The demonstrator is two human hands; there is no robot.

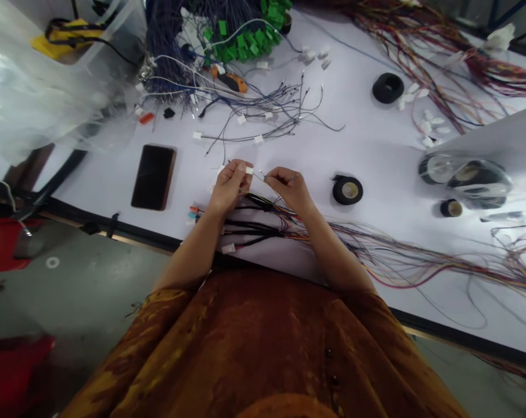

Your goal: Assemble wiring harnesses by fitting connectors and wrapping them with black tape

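Observation:
Pinched in my left hand (pixel 232 184) is a small white connector (pixel 249 170). A thin wire runs from it toward my right hand (pixel 288 187), whose fingers are closed on a thin grey wire (pixel 268 177) with a small bare tip. The two hands are a short way apart over the white table. Under and in front of them lies a wire harness (pixel 263 231) with black-wrapped branches and coloured wires running right. Beyond the hands, grey wires (pixel 245 138) with small white connectors lie loose.
A phone (pixel 153 177) lies left. Black tape rolls (pixel 347 190) (pixel 388 87) sit right. Green connectors (pixel 245 45), an orange-handled tool (pixel 234 82) and a clear plastic bin (pixel 110 38) are at the back. Red wire bundles (pixel 476 64) lie back right.

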